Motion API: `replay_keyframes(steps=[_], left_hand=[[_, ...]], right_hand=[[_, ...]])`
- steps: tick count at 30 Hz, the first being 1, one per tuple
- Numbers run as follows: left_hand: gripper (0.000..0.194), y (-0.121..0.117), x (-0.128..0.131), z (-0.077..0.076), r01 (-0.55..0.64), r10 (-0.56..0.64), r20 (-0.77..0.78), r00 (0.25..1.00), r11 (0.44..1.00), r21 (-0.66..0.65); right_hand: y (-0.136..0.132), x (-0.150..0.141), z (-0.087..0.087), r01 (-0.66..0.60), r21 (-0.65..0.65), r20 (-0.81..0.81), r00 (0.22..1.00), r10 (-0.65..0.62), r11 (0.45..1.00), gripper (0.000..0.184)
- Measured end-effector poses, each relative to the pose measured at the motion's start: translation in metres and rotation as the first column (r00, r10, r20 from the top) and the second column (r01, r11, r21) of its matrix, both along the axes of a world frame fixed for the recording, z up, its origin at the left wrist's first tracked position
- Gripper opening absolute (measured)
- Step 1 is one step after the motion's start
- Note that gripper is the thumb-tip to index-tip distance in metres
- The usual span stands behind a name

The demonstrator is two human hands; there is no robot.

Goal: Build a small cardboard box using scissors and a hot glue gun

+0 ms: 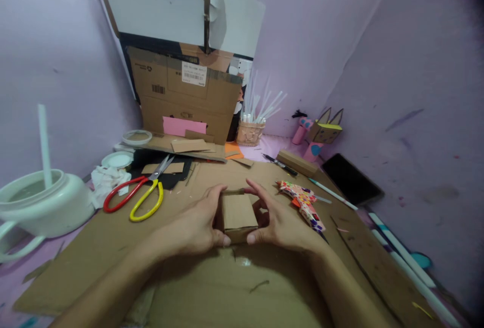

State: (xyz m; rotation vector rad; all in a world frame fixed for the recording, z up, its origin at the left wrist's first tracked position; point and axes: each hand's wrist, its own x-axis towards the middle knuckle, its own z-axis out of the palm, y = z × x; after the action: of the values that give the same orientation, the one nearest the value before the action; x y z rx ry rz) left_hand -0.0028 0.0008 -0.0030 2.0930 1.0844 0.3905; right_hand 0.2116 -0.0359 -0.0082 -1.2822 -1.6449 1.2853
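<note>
Work surface: a broad cardboard sheet (204,292), largest item, under everything near the hands. Behind it stands a printed carton (181,98), flaps raised. A white pot (73,204) sits at the left with a white stick in it.

Hands: both at mid-sheet, one on each side of a small cardboard box (240,213). Left hand (202,219): thumb at the front left corner, index reaching toward the back; cannot tell whether it pinches or only rests. Right hand (282,222): thumb at the front right corner, index spread well away from it and pointing forward, the remaining fingers curled by the right side; pressure not readable.

Tools, none in hand: scissors (149,186), red and yellow handles, blades parted slightly, beyond the left hand; what looks like a flower-patterned glue gun (302,202), just beyond the right hand.

Box: between the two palms, near the sheet, top panel facing up. Whether its base touches the sheet is hidden; whether the panel is fixed, cannot tell.

Step in hand (judgement): steadying or squaring the box from both sides. A next move would call for light, even pressure and level corners, since thin cardboard walls may buckle if squeezed.

Smallest: a thin curled strand (259,286) in front of the box.
</note>
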Motion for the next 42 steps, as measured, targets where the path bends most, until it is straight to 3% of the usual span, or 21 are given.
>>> replay_keyframes(steps=[6, 11, 14, 19, 23, 28, 38, 40, 42], left_hand=[[0.087, 0.001, 0.001, -0.002, -0.043, 0.042, 0.023, 0.999, 0.998, 0.040], [0.088, 0.003, 0.003, -0.005, -0.025, 0.022, 0.063, 0.998, 0.998, 0.056], [0.086, 0.003, 0.005, -0.004, -0.016, 0.009, 0.064, 0.998, 0.995, 0.101], [0.067, 0.001, 0.008, 0.004, 0.055, -0.063, 0.043, 0.997, 0.985, 0.164], [0.059, -0.001, 0.009, 0.013, 0.092, -0.095, 0.014, 0.995, 0.984, 0.150], [0.067, 0.000, 0.010, 0.014, 0.068, -0.068, -0.003, 0.998, 0.995, 0.074], [0.062, 0.002, 0.011, 0.019, -0.035, 0.035, 0.066, 0.997, 0.999, -0.005], [0.059, 0.004, 0.010, 0.020, -0.046, 0.046, 0.092, 0.995, 0.999, -0.004], [0.058, 0.006, 0.010, 0.018, -0.011, 0.009, 0.079, 0.997, 1.000, 0.028]], right_hand=[[0.002, -0.001, -0.006, 0.078, -0.018, -0.081, 0.994, -0.079, 0.997, 0.110], [0.002, -0.003, -0.004, 0.086, -0.057, 0.029, 0.996, -0.085, 0.995, 0.096], [0.002, -0.004, -0.002, 0.097, -0.029, 0.049, 0.994, -0.095, 0.995, 0.083], [0.002, -0.004, -0.004, 0.126, 0.060, 0.046, 0.991, -0.129, 0.990, 0.080], [0.003, -0.002, -0.007, 0.075, 0.160, -0.014, 0.997, -0.074, 0.984, 0.066], [0.005, -0.002, -0.008, 0.065, 0.159, -0.086, 0.995, -0.051, 0.985, 0.058], [0.006, -0.006, -0.007, 0.169, 0.048, -0.244, 0.958, -0.152, 0.984, 0.055], [0.007, -0.007, -0.007, 0.195, 0.072, -0.260, 0.950, -0.171, 0.978, 0.047], [0.007, -0.007, -0.007, 0.215, 0.134, -0.174, 0.966, -0.190, 0.967, 0.041]])
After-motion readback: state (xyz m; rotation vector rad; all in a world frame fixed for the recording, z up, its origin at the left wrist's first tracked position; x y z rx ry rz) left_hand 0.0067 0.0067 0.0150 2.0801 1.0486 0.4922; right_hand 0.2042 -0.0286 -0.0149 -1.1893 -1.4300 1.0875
